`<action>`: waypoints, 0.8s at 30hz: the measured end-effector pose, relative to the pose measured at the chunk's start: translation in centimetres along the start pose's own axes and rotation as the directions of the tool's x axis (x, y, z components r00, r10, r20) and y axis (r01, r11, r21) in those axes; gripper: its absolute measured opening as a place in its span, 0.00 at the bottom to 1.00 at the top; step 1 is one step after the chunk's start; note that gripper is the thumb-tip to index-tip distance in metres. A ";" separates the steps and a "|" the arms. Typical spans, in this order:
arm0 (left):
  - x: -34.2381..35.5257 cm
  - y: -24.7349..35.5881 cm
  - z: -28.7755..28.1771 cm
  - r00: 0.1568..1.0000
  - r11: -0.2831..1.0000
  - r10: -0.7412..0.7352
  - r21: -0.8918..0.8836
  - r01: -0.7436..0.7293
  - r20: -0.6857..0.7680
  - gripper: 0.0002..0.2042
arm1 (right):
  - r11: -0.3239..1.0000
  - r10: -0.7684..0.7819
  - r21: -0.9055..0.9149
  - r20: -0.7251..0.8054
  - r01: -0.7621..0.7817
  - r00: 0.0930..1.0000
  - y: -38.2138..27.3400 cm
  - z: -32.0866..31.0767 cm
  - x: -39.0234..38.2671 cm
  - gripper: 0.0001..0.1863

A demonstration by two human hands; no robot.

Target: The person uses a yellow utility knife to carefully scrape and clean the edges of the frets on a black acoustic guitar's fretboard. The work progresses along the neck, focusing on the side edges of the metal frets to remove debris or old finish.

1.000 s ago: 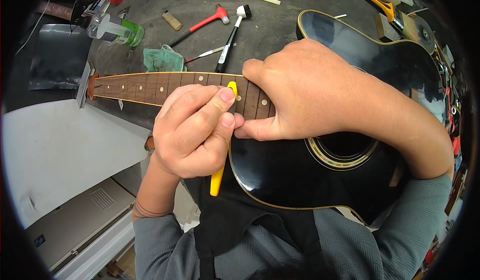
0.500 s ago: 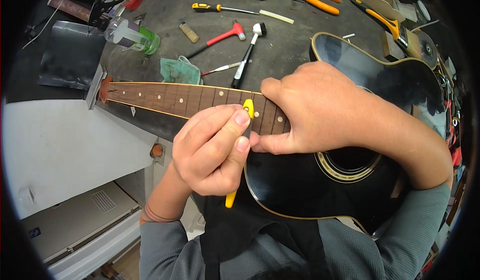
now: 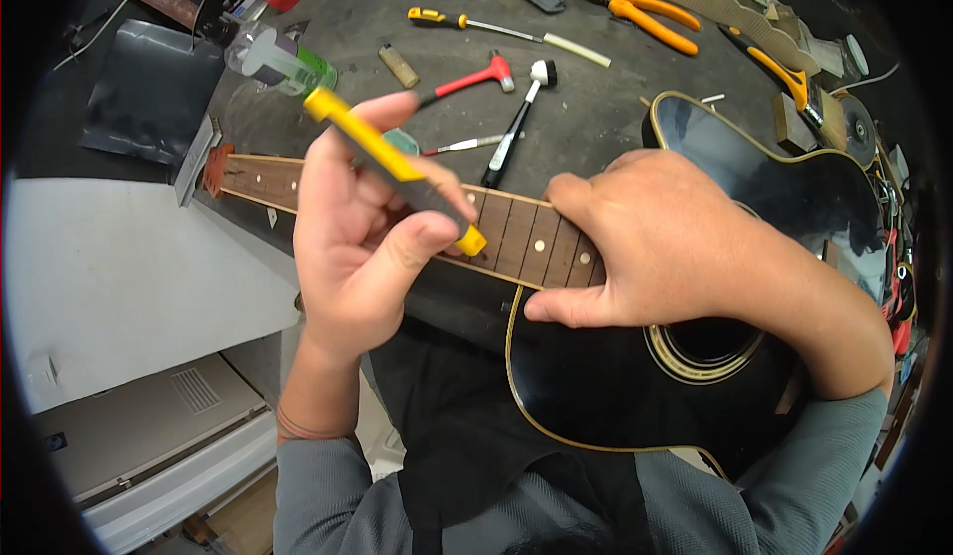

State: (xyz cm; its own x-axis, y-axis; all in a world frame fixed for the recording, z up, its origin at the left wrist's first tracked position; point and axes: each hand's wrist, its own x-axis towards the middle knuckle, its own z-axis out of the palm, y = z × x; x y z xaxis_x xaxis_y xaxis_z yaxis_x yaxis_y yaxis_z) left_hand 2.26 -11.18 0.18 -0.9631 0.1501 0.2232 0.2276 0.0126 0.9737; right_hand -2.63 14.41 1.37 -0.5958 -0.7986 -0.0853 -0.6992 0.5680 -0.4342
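Note:
A black acoustic guitar [image 3: 576,386] without strings lies across me, its brown fretboard [image 3: 513,232] running left to the headstock end. My left hand [image 3: 342,247] holds a slim yellow-and-grey hand tool [image 3: 375,148] between thumb and fingers. The tool is tilted, its upper yellow end up to the left and its lower yellow tip close above the frets; I cannot tell whether it touches. My right hand [image 3: 670,242] spans the neck where it meets the body, with the thumb along the near edge and fingers over the far edge. Part of the fretboard is hidden behind my left hand.
Beyond the neck lie a red hammer [image 3: 472,80], a black-and-white brush [image 3: 516,118], a screwdriver [image 3: 472,24], a lighter [image 3: 398,67] and orange pliers [image 3: 650,21]. A clear bottle [image 3: 273,59] stands far left. A paintbrush [image 3: 784,73] lies at the far right.
My left hand has moved left and turned palm-up, swinging the tool from near upright to a slant. My right hand keeps its place on the neck. The view has shifted slightly.

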 end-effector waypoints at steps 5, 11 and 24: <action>1.4 0.9 -0.1 0.981 0.997 -0.075 0.042 0.069 0.180 0.35 | 1.000 0.003 0.024 -0.015 -0.003 1.000 0.1 0.2 0.1 0.35; 1.8 1.1 -0.1 0.965 0.994 -0.084 0.095 0.062 0.247 0.33 | 1.000 0.012 0.014 -0.019 -0.012 1.000 0.0 0.2 0.0 0.35; 1.8 1.1 0.1 0.965 0.992 -0.082 0.111 0.055 0.250 0.31 | 1.000 0.013 0.007 -0.015 -0.013 1.000 0.0 0.2 0.0 0.35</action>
State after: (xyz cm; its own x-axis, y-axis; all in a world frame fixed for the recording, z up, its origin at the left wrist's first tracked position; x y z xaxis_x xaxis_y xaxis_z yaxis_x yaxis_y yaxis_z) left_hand 0.80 -10.80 1.65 -0.9121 0.3908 0.1241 0.1883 0.1305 0.9734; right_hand -2.53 14.37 1.21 -0.6105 -0.7882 -0.0779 -0.6886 0.5768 -0.4394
